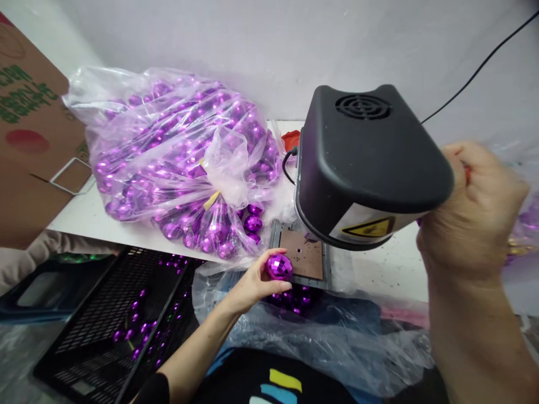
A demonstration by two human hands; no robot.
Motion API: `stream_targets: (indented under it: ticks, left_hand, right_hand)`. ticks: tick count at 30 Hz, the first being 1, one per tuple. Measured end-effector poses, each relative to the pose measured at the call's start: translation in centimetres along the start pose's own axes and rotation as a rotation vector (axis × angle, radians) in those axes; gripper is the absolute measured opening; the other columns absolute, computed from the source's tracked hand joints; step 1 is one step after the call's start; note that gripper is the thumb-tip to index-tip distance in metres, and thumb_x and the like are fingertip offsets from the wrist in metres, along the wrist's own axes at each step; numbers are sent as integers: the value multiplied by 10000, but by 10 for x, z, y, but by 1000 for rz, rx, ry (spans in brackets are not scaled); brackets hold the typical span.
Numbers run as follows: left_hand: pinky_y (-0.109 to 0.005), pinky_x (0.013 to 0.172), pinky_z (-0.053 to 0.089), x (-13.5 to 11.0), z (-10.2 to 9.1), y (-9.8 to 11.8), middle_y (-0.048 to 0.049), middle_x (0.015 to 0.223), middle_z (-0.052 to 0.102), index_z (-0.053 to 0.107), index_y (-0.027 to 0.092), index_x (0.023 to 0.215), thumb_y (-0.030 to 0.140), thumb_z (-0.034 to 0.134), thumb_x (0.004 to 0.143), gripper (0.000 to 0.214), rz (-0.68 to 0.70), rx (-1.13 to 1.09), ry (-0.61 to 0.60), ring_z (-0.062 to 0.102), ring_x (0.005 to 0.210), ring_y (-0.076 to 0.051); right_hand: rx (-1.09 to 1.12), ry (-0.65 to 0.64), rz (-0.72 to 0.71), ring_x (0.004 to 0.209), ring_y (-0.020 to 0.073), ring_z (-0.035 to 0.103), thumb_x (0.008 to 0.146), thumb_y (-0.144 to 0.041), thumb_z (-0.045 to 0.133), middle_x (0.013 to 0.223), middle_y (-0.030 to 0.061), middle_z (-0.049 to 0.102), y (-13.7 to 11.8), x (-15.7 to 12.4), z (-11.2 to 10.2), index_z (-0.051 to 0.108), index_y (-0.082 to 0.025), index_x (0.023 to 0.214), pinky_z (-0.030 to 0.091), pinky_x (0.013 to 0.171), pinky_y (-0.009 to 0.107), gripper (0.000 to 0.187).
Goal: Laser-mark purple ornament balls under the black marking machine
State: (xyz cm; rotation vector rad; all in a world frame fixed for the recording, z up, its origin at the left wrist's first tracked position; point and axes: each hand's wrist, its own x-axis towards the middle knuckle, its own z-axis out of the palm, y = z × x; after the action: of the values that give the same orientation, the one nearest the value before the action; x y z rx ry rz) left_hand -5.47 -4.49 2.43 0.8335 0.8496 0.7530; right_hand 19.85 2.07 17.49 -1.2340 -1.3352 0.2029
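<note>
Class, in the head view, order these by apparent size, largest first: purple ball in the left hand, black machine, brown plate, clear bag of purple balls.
1. Clear bag
2. Black machine
3. Brown plate
4. Purple ball

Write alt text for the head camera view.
The left hand holds a purple ball near a brown plate; the right hand is at the side of a black machine with a yellow warning label. A tied clear bag of similar balls sits at upper left.

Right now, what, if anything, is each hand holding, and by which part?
The left hand pinches a purple ball by its opposite sides. The right hand is curled at the edge of the black machine; what it grips, if anything, is hidden.
</note>
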Motion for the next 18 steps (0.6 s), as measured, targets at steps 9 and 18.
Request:
stream_targets:
  ticks: [9, 18]
  left_hand:
    - [-309, 720, 591, 0, -8, 1, -101, 1155, 664, 586, 196, 1278, 357, 798, 789, 556, 35, -243, -89, 732, 813, -200]
    - [-262, 628, 566, 17, 6, 2, -17, 888, 681, 517, 196, 1302, 355, 834, 763, 645, 16, -59, 81, 696, 665, -147]
  right_hand:
    - [-78, -3, -23, 607, -52, 366, 889, -546, 570, 668, -17, 426, -1, 6, -2, 578, -67, 840, 266, 510, 66, 482]
    - [-39, 26, -32, 593, -49, 324, 873, -575, 567, 631, -21, 362, 1, 4, 1, 562, -56, 784, 224, 500, 78, 526]
